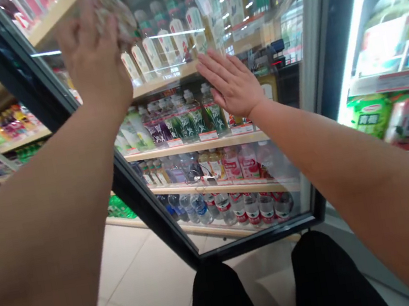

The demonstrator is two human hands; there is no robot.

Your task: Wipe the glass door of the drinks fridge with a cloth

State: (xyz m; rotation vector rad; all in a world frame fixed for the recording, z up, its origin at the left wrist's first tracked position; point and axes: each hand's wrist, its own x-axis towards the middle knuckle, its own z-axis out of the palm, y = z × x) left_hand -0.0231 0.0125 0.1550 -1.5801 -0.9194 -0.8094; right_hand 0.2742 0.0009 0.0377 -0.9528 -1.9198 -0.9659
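Left hand (94, 56) holds cloth (122, 20) (right hand (233, 85) on glass (203, 145)).

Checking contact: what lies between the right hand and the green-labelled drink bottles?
In the head view, the door's glass pane. The right hand appears flat against it; the green-labelled drink bottles show through.

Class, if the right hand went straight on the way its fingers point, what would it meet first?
Following its fingers up and left across the glass door, the right hand would probably first meet the crumpled cloth-like bundle at the left hand; blur and unclear depth leave this unsure.
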